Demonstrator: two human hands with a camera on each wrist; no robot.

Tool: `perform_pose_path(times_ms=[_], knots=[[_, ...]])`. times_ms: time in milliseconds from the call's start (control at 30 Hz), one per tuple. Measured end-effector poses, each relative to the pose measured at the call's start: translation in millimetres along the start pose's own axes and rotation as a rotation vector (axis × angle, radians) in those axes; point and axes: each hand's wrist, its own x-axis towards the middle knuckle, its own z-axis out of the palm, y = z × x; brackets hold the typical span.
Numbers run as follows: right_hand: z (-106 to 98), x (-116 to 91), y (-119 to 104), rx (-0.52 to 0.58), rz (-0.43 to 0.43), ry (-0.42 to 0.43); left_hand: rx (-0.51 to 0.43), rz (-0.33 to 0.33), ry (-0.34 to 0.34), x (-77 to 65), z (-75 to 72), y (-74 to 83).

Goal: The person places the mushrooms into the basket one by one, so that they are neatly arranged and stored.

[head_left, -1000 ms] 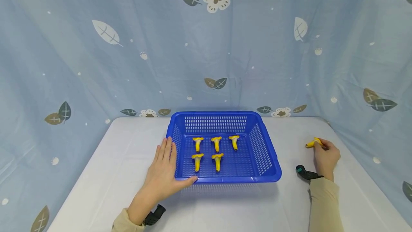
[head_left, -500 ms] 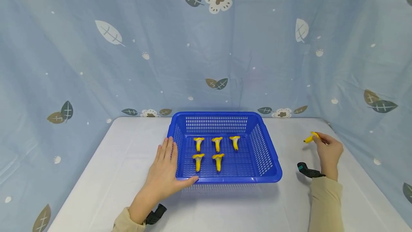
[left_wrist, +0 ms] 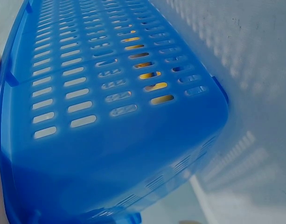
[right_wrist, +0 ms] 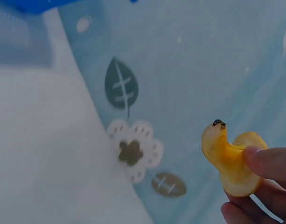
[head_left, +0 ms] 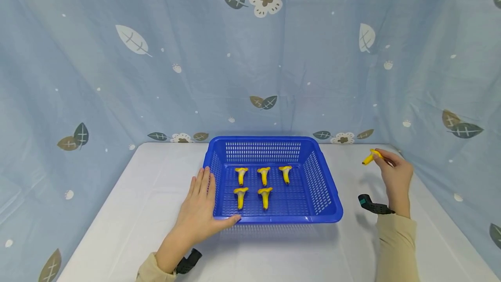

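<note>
A blue plastic basket (head_left: 270, 219) with slotted walls stands mid-table in the head view. My left hand (head_left: 196, 214) rests over its left front corner, fingers straight along the side and thumb on the front rim. Inside lie several yellow mushroom-shaped pieces (head_left: 265, 198), stems toward me, three in the back row and two in front. Off to the right, my right hand (head_left: 396, 177) pinches another yellow mushroom-shaped piece (right_wrist: 235, 161) between thumb and fingers, raised above the table. Its dark-tipped stem points left, away from the fingertips; the fingers partly hide its flared cap.
A white cloth covers the table (head_left: 274, 258). Behind it hangs a blue curtain (head_left: 195, 77) with leaf and flower prints. Black wrist mounts (head_left: 373, 206) stick out inward from both wrists. The basket's perforated side wall (left_wrist: 115, 140) fills much of the left wrist view.
My right hand has lifted the yellow mushroom-shaped piece off the table and carried it up, away from me and slightly left. The left hand and the basket stay in place.
</note>
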Motion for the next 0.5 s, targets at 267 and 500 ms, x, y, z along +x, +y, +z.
perform_pose_path(times_ms=[267,500], knots=[[5,-15,-27,0.003,-0.156,-0.076,-0.003,0.006,0.000,-0.3,-0.5,0.2],[10,-30,-51,0.038,-0.286,-0.172,0.005,0.003,0.004,1.0,-0.8,0.8]])
